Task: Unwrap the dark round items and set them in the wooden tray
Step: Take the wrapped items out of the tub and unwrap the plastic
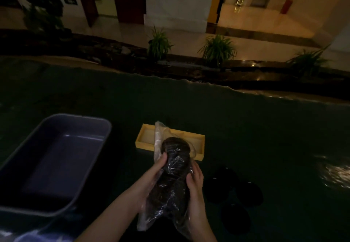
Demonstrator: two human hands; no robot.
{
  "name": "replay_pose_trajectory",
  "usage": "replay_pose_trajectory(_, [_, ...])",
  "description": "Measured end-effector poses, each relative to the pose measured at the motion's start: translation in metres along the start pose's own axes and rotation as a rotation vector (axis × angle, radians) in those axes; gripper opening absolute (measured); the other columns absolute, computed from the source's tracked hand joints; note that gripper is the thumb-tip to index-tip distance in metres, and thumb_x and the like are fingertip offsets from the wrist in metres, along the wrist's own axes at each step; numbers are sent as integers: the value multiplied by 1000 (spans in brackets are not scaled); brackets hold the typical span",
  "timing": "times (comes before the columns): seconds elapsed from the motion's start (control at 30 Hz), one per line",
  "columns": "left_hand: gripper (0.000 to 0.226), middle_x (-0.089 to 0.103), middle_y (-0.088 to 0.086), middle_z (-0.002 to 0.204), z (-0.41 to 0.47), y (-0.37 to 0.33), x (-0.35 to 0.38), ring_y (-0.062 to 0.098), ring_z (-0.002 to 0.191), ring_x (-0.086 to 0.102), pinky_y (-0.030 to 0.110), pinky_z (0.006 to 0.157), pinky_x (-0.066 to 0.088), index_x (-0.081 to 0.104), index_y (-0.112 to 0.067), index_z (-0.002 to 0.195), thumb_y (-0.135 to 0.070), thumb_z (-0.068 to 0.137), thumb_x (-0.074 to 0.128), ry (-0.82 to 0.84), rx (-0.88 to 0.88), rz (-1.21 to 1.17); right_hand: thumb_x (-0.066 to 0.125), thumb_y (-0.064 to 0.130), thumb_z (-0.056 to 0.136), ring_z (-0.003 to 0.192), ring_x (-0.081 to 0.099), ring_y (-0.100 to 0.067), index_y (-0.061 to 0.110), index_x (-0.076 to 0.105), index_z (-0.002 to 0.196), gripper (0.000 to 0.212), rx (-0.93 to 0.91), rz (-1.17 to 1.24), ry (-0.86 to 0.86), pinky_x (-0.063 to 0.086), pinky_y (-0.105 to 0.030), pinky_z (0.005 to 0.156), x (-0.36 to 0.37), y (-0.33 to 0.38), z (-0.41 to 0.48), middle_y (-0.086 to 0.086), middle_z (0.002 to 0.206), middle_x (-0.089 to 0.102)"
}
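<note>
1. Clear plastic wrap (171, 204) enclosed a stack of dark round items (175, 168), held up above the near middle of the dark table (246, 118); the top of the stack stood uncovered, with the loose mouth of the wrap (158, 137) rising on its far-left side.
2. Left hand (151, 180) was closed on the left side of the wrapped stack, thumb pressed on the plastic near the top; fingers ran behind the bundle and were mostly hidden.
3. Right hand (195, 181) was clamped on the right side of the same bundle, fingers curled over the plastic; both forearms entered from the near edge.
4. Wooden tray (198, 145), pale yellow and rectangular, lay on the table just beyond the hands; its middle was covered by the raised bundle; the visible left and right ends showed nothing inside.
5. Grey plastic tub (56, 162) sat on the near left of the table, well apart from the tray; its inside appeared bare, though lighting was poor.
6. Several dark round discs (248, 194) lay flat on the table to the near right of the hands; their count and wrapping could not be told in the gloom.
7. Potted plants (217, 49) stood along a low ledge beyond the far edge of the table; a lit corridor lay behind them.
</note>
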State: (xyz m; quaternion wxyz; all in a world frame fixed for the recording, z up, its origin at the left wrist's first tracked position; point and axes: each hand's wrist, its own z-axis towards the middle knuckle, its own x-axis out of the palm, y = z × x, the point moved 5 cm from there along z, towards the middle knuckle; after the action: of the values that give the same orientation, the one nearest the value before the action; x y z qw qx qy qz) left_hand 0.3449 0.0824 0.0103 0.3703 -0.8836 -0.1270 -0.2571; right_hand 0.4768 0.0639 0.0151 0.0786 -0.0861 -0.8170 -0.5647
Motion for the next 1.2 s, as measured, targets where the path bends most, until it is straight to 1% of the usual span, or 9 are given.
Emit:
replay_pose_trajectory(0.1, [88,67,18,138,6,-4,0,39,127,63,60,114,40,52,-23,146,-59,73,86,-53,76,8,59,70,90,116,45,16,77,45,114,29,-113,-312,-68,38,-15,88,-19,7,7,38,135,35])
replay_pose_trajectory(0.23, [100,73,13,127,2,-17,-5,33,112,73,57,102,54,48,-29,143,-58,58,93,-292,261,122,64,53,92,111,58,13,61,56,115,25,-313,-413,-186,52,-23,91,-21,15,9,25,124,57])
replay_pose_trajectory(0.4, [96,60,9,140,-3,-27,-8,30,123,65,56,108,49,31,-34,153,-64,74,77,-298,348,190,42,92,81,131,37,13,70,37,130,54,-350,-648,1,40,-24,103,26,13,9,49,137,24])
replay_pose_trajectory(0.5, [71,56,7,144,-1,-35,-11,27,128,59,48,103,50,27,-41,154,-62,93,58,-219,321,168,30,102,70,137,29,3,71,21,133,70,-283,-771,4,36,-29,108,42,13,15,36,147,16])
replay_pose_trajectory(0.6, [67,53,0,147,2,-43,-15,21,128,56,42,99,48,25,-50,153,-59,95,56,-195,310,211,28,98,70,139,33,-3,55,19,145,87,-277,-856,-68,37,-27,107,47,20,26,23,154,19])
replay_pose_trajectory(0.73, [85,53,-8,145,6,-55,-31,22,132,54,53,112,44,28,-53,152,-56,83,77,-243,361,256,48,67,94,127,47,2,47,24,151,65,-290,-856,-97,45,-26,106,53,24,32,17,154,33])
replay_pose_trajectory(0.87, [90,76,-10,118,5,-62,-44,12,107,74,28,82,62,53,-34,139,-55,61,93,-234,400,256,45,56,101,117,55,13,48,35,148,48,-269,-699,-70,50,-20,101,56,20,32,20,143,51])
replay_pose_trajectory(1.0, [94,64,-8,134,7,-63,-49,18,121,64,45,100,53,45,-54,140,-58,59,93,-245,379,195,41,41,109,114,67,0,65,31,130,34,-202,-601,-74,59,-34,98,64,18,34,16,134,62])
replay_pose_trajectory(1.2, [95,64,-10,134,4,-66,-47,15,119,66,50,104,52,44,-57,140,-65,57,89,-317,462,269,50,65,92,125,51,-1,40,48,138,53,-357,-789,-150,46,-23,105,72,23,27,14,140,45])
